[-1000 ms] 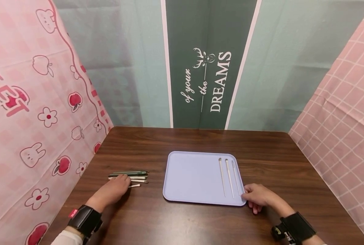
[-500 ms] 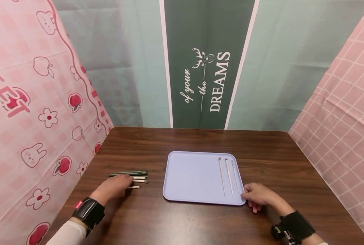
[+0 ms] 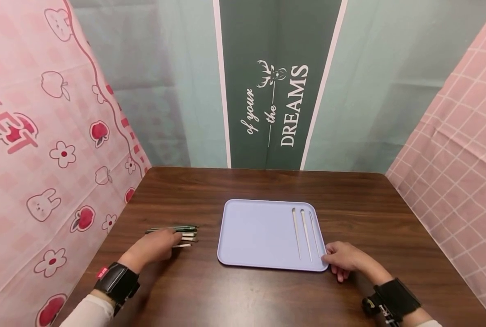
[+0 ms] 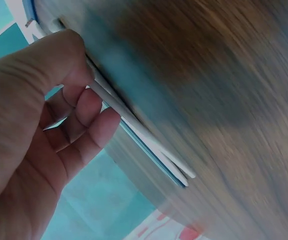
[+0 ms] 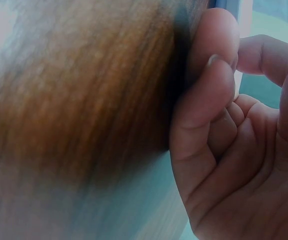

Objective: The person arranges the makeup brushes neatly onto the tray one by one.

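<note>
At the table's left, my left hand [image 3: 157, 245] pinches a slim white-handled makeup brush [image 4: 156, 141] between thumb and fingers; its tip [image 3: 184, 245] pokes out to the right in the head view. Just beyond it lie more white-handled brushes [image 3: 189, 239] and several dark green ones [image 3: 183, 228], partly covered by the hand. A lavender tray [image 3: 255, 236] lies mid-table. Three white-handled brushes, among them the middle one [image 3: 306, 234], lie side by side at the tray's right end. My right hand [image 3: 342, 259] grips the tray's near right corner, thumb on top and fingers curled at the rim.
The dark wood table [image 3: 243, 295] stands between a pink printed cloth [image 3: 63, 181] on the left and a pink checked cloth [image 3: 459, 150] on the right. A green curtain [image 3: 349, 91] hangs behind its far edge.
My left hand has shifted slightly right along the brushes, and the nearest brush's tip has moved a little right. The right hand and tray stay in place.
</note>
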The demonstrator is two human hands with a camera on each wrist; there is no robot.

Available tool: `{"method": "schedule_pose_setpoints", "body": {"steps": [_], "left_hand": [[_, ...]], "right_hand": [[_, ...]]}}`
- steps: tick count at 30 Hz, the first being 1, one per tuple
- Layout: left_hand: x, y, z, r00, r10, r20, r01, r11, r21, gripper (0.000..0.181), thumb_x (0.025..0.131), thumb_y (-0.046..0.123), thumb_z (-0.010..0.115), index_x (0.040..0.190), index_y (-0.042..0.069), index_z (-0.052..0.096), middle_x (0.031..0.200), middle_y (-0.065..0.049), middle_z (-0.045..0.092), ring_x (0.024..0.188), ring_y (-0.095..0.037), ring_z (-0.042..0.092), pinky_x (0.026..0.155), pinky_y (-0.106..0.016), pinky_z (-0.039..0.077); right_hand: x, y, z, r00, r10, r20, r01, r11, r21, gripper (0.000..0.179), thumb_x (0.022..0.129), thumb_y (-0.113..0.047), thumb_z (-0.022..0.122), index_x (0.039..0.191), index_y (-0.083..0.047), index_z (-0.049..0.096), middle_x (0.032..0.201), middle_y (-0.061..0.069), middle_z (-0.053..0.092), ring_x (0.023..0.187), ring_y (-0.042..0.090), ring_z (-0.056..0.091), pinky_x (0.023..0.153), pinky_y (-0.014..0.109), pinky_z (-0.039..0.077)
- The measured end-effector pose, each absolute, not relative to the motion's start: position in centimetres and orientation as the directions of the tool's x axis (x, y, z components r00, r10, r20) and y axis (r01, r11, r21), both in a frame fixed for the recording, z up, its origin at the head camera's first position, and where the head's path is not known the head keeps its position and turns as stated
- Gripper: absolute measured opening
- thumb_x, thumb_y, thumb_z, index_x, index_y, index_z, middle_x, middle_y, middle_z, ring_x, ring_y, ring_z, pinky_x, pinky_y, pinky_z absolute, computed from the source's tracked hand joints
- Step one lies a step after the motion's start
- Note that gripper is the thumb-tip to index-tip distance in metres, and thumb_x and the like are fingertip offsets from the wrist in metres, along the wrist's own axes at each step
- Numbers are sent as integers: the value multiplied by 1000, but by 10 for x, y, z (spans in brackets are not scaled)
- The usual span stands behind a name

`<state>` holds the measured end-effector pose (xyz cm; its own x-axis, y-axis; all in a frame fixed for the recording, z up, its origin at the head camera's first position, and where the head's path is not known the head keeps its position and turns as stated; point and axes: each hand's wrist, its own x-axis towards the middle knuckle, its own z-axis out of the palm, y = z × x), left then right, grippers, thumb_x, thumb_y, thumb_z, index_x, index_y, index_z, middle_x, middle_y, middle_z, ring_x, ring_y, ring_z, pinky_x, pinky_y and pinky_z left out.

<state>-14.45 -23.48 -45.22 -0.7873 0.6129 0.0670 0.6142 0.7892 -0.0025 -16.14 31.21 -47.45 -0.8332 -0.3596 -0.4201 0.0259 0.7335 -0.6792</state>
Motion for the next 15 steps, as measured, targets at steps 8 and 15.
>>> {"method": "schedule_pose_setpoints", "body": {"steps": [8,15], "left_hand": [[-145,-220,-447,-763,639,99,645,763,44,25,73,-5,71,80,13,56,73,2,50,63,-14,50,56,-30,46],[-147,-212,-446,-767,637,77,641,760,105,22,77,-3,72,80,12,57,73,6,48,63,-9,47,57,-27,44]], "right_hand": [[-162,312,-475,-830,-375,-413,15,725,-689,22,93,-14,62,75,-9,51,60,4,60,43,11,60,42,26,48],[-162,312,-475,-830,-379,-409,7,727,-687,21,93,-14,62,75,-9,52,60,4,60,43,11,60,42,27,49]]}}
